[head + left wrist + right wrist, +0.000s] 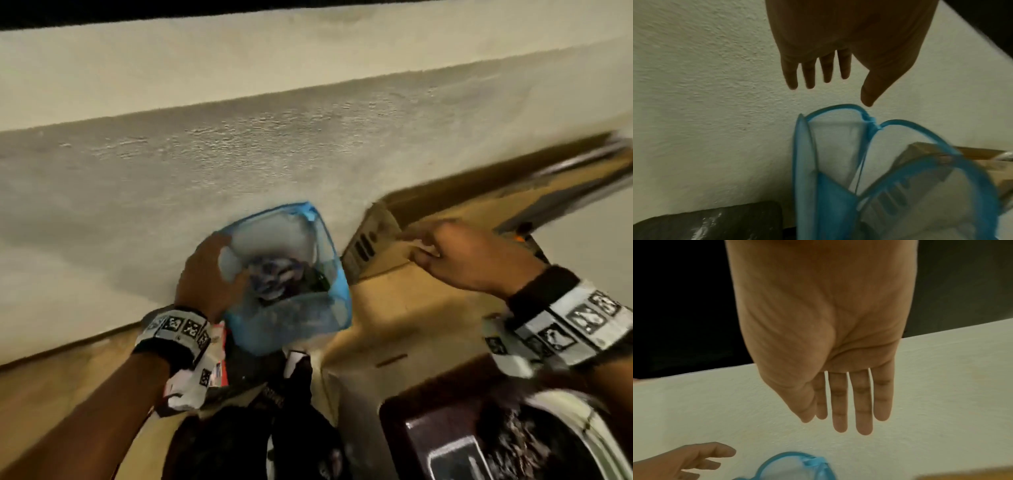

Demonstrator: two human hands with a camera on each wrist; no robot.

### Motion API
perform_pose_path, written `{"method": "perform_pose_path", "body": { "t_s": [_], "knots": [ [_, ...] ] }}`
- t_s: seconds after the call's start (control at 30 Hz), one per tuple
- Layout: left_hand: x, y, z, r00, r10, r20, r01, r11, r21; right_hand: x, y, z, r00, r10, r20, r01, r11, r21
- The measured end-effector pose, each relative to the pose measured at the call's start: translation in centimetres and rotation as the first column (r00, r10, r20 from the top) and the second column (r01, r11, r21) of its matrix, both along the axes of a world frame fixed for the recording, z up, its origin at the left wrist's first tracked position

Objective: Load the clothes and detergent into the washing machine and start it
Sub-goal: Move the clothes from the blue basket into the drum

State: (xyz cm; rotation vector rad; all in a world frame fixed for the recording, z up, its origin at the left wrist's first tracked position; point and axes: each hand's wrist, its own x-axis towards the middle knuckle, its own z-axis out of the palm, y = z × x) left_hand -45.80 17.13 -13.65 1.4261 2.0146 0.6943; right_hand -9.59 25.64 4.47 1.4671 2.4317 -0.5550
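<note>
A blue mesh laundry hamper (291, 315) stands against the pale wall, with dark clothes (274, 277) in its bottom. My left hand (212, 263) is at the hamper's left rim; in the left wrist view its fingers (809, 78) are straight and just above the blue rim (838, 203), gripping nothing. My right hand (421, 246) hovers right of the hamper, over a beige slotted box. Its fingers (863, 402) are straight and empty. A white and red packet (191, 387) lies under my left wrist. The washing machine's dark maroon lid (428, 428) is at bottom right.
A beige box with vent slots (363, 246) sits right of the hamper. Dark clothes (294, 418) are heaped below the hamper. A pale round rim (582, 421) shows beside the maroon lid. The textured wall (239, 154) runs close behind everything. The picture is motion-blurred.
</note>
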Motion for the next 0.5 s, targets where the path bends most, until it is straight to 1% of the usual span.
{"method": "perform_pose_path", "body": {
  "t_s": [0.07, 0.1, 0.13, 0.2, 0.27, 0.33, 0.4, 0.47, 0.5],
  "knots": [
    [-1.8, 0.4, -3.3, 0.999, 0.036, 0.024, -0.033, 0.994, -0.101, -6.5, 3.6, -2.4, 0.99, 0.143, 0.011, -0.142, 0.99, -0.015],
    [-2.0, 0.8, -4.5, 0.998, 0.051, 0.044, -0.045, 0.99, -0.133, -9.5, 4.9, -3.9, 0.978, 0.209, 0.011, -0.209, 0.977, -0.049],
    [-2.2, 1.1, -5.9, 0.994, 0.072, 0.077, -0.062, 0.989, -0.131, -12.8, 6.2, -6.0, 0.958, 0.285, 0.006, -0.283, 0.954, -0.096],
    [-1.6, 2.0, -7.4, 0.988, 0.047, 0.148, -0.038, 0.998, -0.059, -17.8, 7.8, -10.1, 0.911, 0.411, 0.03, -0.398, 0.896, -0.198],
    [-1.3, 2.6, -8.5, 0.987, -0.036, 0.159, 0.033, 0.999, 0.021, -22.2, 8.9, -15.0, 0.84, 0.538, 0.069, -0.499, 0.816, -0.292],
    [-0.8, 2.5, -9.1, 0.985, -0.069, 0.157, 0.063, 0.997, 0.047, -25.1, 9.4, -19.9, 0.754, 0.635, 0.17, -0.545, 0.748, -0.379],
    [-0.3, 1.9, -9.6, 0.983, -0.035, 0.182, 0.021, 0.996, 0.082, -26.6, 9.5, -25.4, 0.7, 0.668, 0.253, -0.536, 0.725, -0.432],
    [0.3, 1.0, -9.9, 0.972, -0.037, 0.231, 0.001, 0.988, 0.152, -27.2, 9.1, -29.9, 0.717, 0.639, 0.279, -0.495, 0.748, -0.441],
    [0.7, 0.6, -9.9, 0.964, -0.054, 0.262, 0.006, 0.983, 0.184, -27.0, 8.7, -32.1, 0.744, 0.612, 0.269, -0.47, 0.765, -0.441]
  ]
}}
